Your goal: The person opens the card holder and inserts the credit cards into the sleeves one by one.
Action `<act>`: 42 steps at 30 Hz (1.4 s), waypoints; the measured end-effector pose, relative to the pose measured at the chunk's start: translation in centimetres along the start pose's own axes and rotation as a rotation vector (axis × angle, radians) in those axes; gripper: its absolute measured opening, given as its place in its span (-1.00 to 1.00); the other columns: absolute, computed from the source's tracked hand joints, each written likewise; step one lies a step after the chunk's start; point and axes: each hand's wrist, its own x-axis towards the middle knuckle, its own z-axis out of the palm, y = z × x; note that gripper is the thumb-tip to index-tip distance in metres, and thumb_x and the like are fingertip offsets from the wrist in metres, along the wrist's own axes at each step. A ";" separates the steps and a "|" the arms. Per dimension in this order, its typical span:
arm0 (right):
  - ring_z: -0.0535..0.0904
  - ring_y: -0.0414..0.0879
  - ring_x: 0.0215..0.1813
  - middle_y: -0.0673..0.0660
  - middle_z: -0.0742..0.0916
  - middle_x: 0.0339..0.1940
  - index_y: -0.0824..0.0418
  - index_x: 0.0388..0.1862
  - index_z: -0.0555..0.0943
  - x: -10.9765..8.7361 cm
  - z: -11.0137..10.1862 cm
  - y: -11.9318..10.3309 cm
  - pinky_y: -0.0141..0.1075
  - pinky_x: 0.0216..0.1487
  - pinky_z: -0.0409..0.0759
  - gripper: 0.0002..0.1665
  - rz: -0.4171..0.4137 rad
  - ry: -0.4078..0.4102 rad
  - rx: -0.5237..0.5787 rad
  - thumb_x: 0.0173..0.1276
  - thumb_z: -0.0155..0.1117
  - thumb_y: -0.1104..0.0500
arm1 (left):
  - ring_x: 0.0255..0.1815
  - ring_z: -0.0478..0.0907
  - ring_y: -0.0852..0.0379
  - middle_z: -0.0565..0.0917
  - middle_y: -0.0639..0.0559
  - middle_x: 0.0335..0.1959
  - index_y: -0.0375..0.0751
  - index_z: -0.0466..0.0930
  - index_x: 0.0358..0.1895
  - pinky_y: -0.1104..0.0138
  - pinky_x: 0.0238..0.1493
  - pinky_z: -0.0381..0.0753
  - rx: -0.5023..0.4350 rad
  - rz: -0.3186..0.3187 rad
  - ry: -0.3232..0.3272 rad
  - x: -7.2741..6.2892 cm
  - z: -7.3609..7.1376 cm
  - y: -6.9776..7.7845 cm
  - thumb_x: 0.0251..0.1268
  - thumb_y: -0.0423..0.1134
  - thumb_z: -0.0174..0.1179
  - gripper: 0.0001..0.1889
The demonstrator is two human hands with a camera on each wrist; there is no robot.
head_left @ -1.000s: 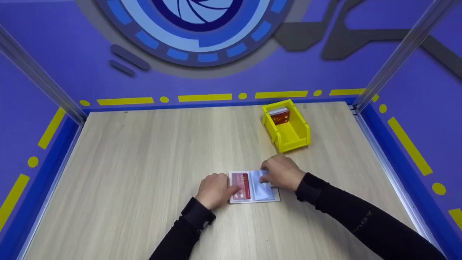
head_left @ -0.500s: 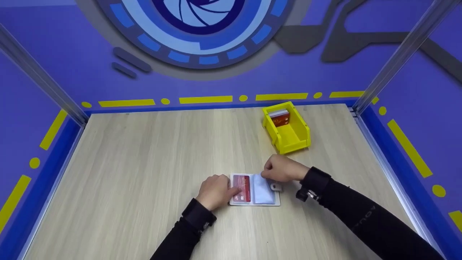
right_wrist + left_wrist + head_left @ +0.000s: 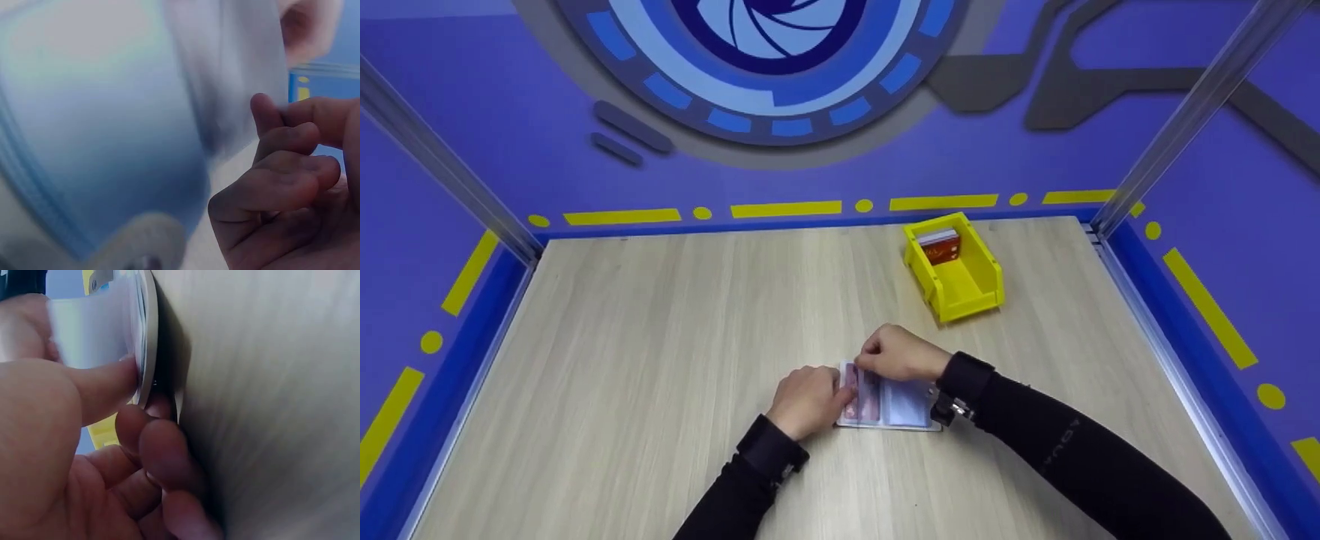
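An open card holder with clear plastic sleeves lies on the table. My left hand grips its left edge, with the thumb on the inner side and fingertips around the cover edge in the left wrist view. My right hand pinches the top corner of a clear sleeve page between thumb and forefinger. That page stands raised over the left half, where a reddish card shows through. A strap with a metal snap sticks out from the cover in the right wrist view.
Behind the right hand stands a yellow bin holding a stack of cards, the front one red. Purple panels wall in the wooden table at the back and sides.
My right hand has moved left from the holder's right half, carrying the clear page over toward the left half. The snap strap showed briefly at the right. The left hand stays in place.
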 end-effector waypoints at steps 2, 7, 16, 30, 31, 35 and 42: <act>0.31 -0.28 -0.59 -0.19 0.48 -0.72 0.19 -0.57 0.74 0.4 0.4 0.0 -0.39 -0.48 0.22 -0.54 0.012 -0.002 -0.024 0.60 0.31 0.08 | -0.54 0.38 0.08 0.45 0.09 -0.60 -0.01 0.45 -0.58 0.19 -0.48 0.35 0.012 0.008 0.001 0.0 0.0 0.1 0.62 -0.09 0.21 -0.55; 0.41 -0.24 -0.55 -0.14 0.57 -0.68 0.18 -0.49 0.82 0.6 0.8 -0.5 -0.36 -0.41 0.35 -0.40 0.024 0.022 -0.039 0.73 0.20 -0.09 | -0.56 0.38 0.04 0.43 0.05 -0.62 -0.01 0.40 -0.63 0.14 -0.48 0.39 0.016 -0.001 -0.007 0.2 -0.1 0.1 0.74 -0.04 0.03 -0.46; 0.52 -0.25 -0.44 -0.03 0.77 -0.52 0.15 -0.28 0.90 -0.2 -1.2 -1.1 -0.35 -0.26 0.51 -0.36 -0.112 0.021 -0.115 0.77 0.13 -0.23 | -0.56 0.34 0.12 0.39 0.14 -0.61 -0.04 0.50 -0.57 0.24 -0.47 0.29 0.002 -0.023 -0.018 0.0 0.1 -0.2 0.51 0.12 0.40 -0.50; 0.70 0.03 -0.25 0.17 0.88 -0.23 0.26 -0.04 0.88 1.2 -15.3 1.9 -0.08 -0.07 0.72 -0.74 0.007 0.405 -0.499 0.64 0.39 0.09 | -0.54 0.35 0.12 0.41 0.14 -0.60 -0.09 0.55 -0.52 0.26 -0.45 0.30 -0.030 -0.052 -0.042 -0.1 0.1 0.1 0.50 0.08 0.42 -0.54; 0.71 0.05 -0.25 0.18 0.88 -0.22 0.27 -0.04 0.87 1.6 -15.8 2.4 -0.06 -0.06 0.73 -0.75 0.022 0.409 -0.540 0.63 0.40 0.11 | -0.53 0.35 0.12 0.41 0.14 -0.59 -0.10 0.56 -0.51 0.26 -0.45 0.30 -0.031 -0.054 -0.042 -0.2 0.1 0.1 0.50 0.08 0.42 -0.55; 0.63 0.08 -0.29 0.20 0.83 -0.28 0.31 -0.05 0.84 3.6 -16.5 3.8 -0.08 -0.09 0.68 -0.76 0.074 0.391 -0.708 0.63 0.40 0.13 | -0.53 0.35 0.12 0.41 0.14 -0.59 -0.09 0.56 -0.51 0.26 -0.44 0.30 -0.025 -0.065 -0.035 -0.4 -0.1 -0.1 0.49 0.07 0.43 -0.55; 0.70 0.16 -0.21 0.28 0.83 -0.17 0.32 0.07 0.77 6.2 -16.5 5.7 0.05 0.02 0.77 -0.62 0.114 0.343 -0.900 0.57 0.50 0.02 | -0.53 0.38 0.12 0.43 0.12 -0.60 -0.08 0.53 -0.55 0.26 -0.44 0.32 -0.002 -0.045 -0.018 0.0 0.1 0.1 0.48 0.10 0.42 -0.52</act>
